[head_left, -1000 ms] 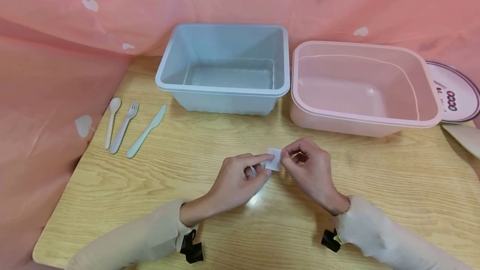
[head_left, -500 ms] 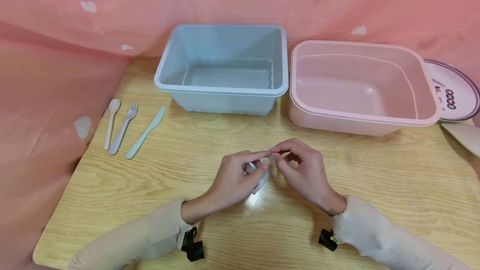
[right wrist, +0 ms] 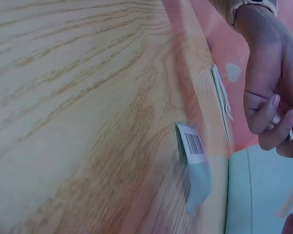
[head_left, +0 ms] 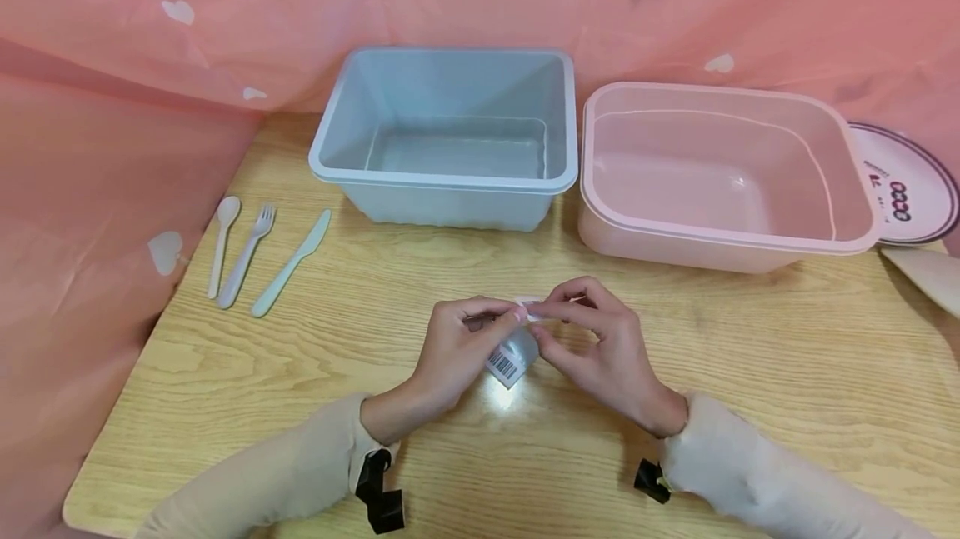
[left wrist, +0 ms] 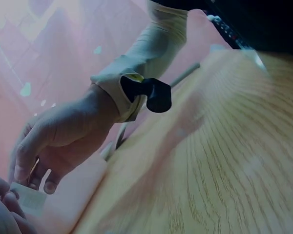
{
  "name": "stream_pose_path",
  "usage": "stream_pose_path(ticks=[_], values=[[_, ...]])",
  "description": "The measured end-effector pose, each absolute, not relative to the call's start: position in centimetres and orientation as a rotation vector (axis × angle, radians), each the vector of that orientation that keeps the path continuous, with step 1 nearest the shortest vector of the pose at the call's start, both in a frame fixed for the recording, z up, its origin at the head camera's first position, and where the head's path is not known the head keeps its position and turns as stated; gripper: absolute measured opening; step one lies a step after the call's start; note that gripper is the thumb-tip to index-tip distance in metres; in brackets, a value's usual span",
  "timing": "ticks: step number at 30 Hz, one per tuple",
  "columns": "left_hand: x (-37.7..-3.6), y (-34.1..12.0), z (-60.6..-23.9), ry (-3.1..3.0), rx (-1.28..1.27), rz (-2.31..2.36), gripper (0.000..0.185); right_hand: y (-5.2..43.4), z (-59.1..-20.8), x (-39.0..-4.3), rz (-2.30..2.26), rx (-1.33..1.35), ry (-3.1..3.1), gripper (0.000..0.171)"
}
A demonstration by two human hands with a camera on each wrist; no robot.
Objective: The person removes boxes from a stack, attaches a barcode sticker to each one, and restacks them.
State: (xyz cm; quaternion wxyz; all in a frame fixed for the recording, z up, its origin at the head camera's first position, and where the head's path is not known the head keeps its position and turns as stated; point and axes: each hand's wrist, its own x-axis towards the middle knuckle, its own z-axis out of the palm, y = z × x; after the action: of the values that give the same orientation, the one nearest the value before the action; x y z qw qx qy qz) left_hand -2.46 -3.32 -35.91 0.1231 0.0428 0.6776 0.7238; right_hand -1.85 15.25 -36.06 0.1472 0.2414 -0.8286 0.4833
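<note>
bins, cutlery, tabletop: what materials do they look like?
Blue bin and pink bin: likely moulded plastic, smooth and semi-glossy, with thin rolled rims; the pink one looks slightly translucent. Spoon, fork, knife: probably matte pastel plastic, each one-piece and uniform in colour. Table: wood-grain surface with a light glare spot, so possibly laminate rather than solid wood.

A clear packet [head_left: 512,356] with a white label striped by a black barcode is being pinched by the left hand [head_left: 461,347] and right hand [head_left: 600,347]. Both wrists are being covered by beige sleeves [head_left: 300,472] with black clips. A pale oak wood grain is being shown by the table [head_left: 750,372]. 1 tub [head_left: 450,181] is being seen in light blue, 1 tub [head_left: 720,231] in pale pink. The backdrop [head_left: 112,147] is showing salmon pink with white hearts. The spoon [head_left: 222,239] is showing cream, the fork [head_left: 247,256] lilac-grey, the knife [head_left: 292,262] pale mint.
</note>
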Motion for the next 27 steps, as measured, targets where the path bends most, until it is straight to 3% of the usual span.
stream_pose_path(ticks=[7, 15, 21, 27], values=[[-2.6, -3.5, -35.8, 1.985, 0.028, 2.075, 0.014, 15.0, -36.1, -1.8, 1.354, 0.691, -2.367, 0.026], [-2.9, -3.9, -35.6, 2.210, 0.160, 1.967, 0.008, 15.3, -35.3, -2.6, 1.447, 0.423, -2.336, 0.025], [-3.1, -3.9, -35.8, 2.231, 0.193, 1.956, 0.008, 16.0, -35.1, -2.9, 1.593, 0.199, -2.421, 0.012], [-3.2, -4.1, -35.9, 2.249, 0.198, 1.932, 0.008, 16.7, -35.5, -3.1, 1.670, 0.169, -2.536, 0.005]])
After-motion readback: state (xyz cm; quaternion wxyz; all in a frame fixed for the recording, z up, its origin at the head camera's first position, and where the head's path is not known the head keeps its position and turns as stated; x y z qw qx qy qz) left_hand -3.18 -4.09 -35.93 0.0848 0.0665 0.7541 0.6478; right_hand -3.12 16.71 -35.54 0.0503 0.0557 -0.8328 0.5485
